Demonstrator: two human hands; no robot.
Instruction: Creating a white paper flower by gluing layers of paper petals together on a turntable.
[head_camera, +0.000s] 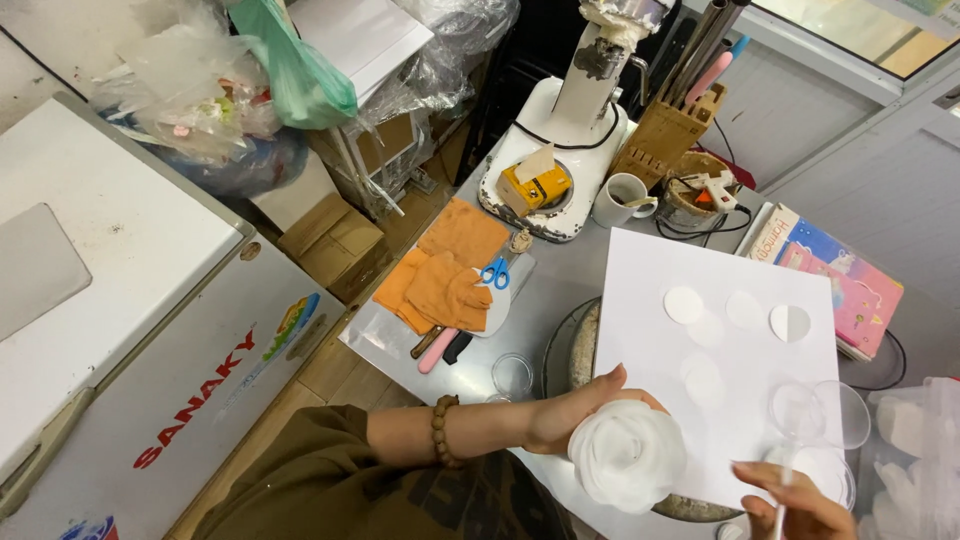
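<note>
The left hand (575, 412) cups a white ruffled flower (628, 455), fingers curled under it so only the thumb and part of the palm show. It sits over the near edge of the white board (700, 260), which covers most of a round dish (565, 350). The right hand (795, 505) is cut off by the bottom edge; it pinches a thin white stick (783, 500), though the fingertips are hard to make out. White discs (684, 305) lie on the board, some so pale that they barely show. Clear cups (840, 412) stand at the board's right corner. Scissors (495, 272) lie on an orange cloth (450, 265) near the worktop's left edge. The mixer (575, 130) at the far edge is cut off at the top.
</note>
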